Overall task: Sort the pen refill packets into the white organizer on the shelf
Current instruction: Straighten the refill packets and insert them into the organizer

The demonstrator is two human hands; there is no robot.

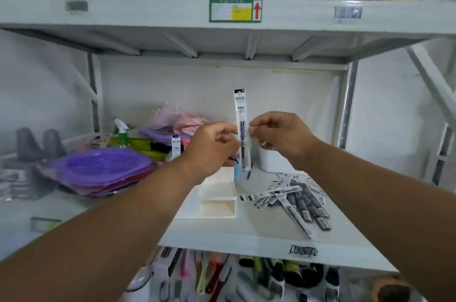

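Both hands are holding one refill packet point(242, 129) upright above the shelf point(246, 235), approx over the back end of the white organizer point(217, 199). Left hand point(212, 146) and right hand point(278, 133) are each pinching it w/ fingertips, other fingers curled. Rest of the packets point(293, 200) are lying in a loose pile near the shelf's right edge, just beside the organizer.

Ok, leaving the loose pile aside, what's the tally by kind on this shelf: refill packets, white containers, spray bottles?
Refill packets: 2, the held packet pinched between left hand and right hand, and the standing packet further left
White organizer: 1
White tub: 1
Spray bottle: 1
Total: 5
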